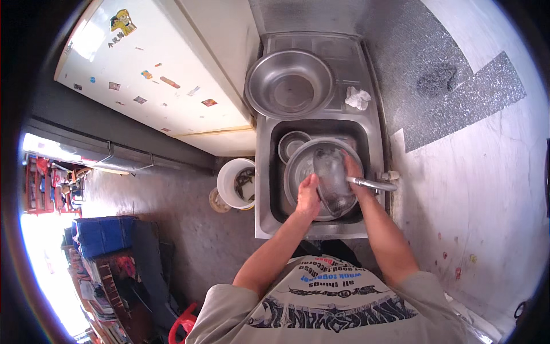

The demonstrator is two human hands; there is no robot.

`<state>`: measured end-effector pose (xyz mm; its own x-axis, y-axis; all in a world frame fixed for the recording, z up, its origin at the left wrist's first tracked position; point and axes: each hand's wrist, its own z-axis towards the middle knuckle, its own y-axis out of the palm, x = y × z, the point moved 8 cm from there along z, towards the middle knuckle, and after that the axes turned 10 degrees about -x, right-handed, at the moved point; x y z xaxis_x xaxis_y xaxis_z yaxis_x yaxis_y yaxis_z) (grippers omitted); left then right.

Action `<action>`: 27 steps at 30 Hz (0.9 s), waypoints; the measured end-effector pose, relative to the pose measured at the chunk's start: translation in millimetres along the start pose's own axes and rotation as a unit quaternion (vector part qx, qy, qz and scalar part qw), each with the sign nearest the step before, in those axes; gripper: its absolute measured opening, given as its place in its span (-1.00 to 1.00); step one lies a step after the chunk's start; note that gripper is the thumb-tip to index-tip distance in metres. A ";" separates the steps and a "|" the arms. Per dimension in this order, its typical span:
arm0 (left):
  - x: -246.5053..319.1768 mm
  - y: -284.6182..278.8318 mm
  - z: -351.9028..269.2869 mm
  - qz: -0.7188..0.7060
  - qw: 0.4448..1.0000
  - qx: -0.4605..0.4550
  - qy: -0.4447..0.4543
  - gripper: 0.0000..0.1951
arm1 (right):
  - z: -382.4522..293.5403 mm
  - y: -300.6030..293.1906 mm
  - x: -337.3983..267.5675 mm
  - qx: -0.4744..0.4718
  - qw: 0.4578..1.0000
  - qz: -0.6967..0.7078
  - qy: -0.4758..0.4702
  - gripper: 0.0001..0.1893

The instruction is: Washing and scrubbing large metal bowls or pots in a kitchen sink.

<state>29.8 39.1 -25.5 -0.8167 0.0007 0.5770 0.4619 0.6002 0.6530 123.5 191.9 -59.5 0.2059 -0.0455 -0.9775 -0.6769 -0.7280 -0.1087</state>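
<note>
Both of my hands hold a grey, see-through-looking vessel [333, 178], tilted under the spout of a metal faucet [371, 184]. Its exact kind and material I cannot tell. My left hand [308, 195] grips its left edge, and my right hand [355, 174] is on its right side, partly hidden by the faucet. Below them a round metal basin [296, 172] sits inside the stainless steel sink [277, 210]. A smaller round metal bowl [292, 144] lies beside that basin at the sink's far left corner, partly covered by its rim.
A large metal basin [290, 86] rests on the drainboard, with a crumpled white wad [358, 98] to its right. A white bucket [232, 172] with dark scraps stands on the floor at left. A refrigerator [172, 64] flanks the left; a wall [447, 185] bounds the right.
</note>
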 end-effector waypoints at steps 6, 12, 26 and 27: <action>17.4 -22.8 6.6 -0.099 0.994 0.012 0.049 -0.72 | -34.2 36.4 -2.3 0.027 0.986 -0.161 -0.041 -0.45; -0.2 -14.0 -6.1 0.013 0.999 0.026 0.014 -0.62 | -5.1 29.8 -41.4 0.037 0.989 -0.138 -0.045 -0.50; 4.1 1.0 -10.4 0.606 0.781 -0.030 0.145 -0.79 | -25.4 29.4 51.4 0.064 0.841 0.498 0.202 -0.68; -2.8 6.1 -8.0 0.610 0.778 -0.047 0.140 -0.80 | -22.1 29.0 50.2 0.002 0.834 0.530 0.155 -0.78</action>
<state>37.7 36.4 -19.2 0.3514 0.3420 0.8715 0.8686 0.2284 -0.4398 129.8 153.4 -107.7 -0.3370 -0.8366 -0.4320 -0.5976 -0.1644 0.7847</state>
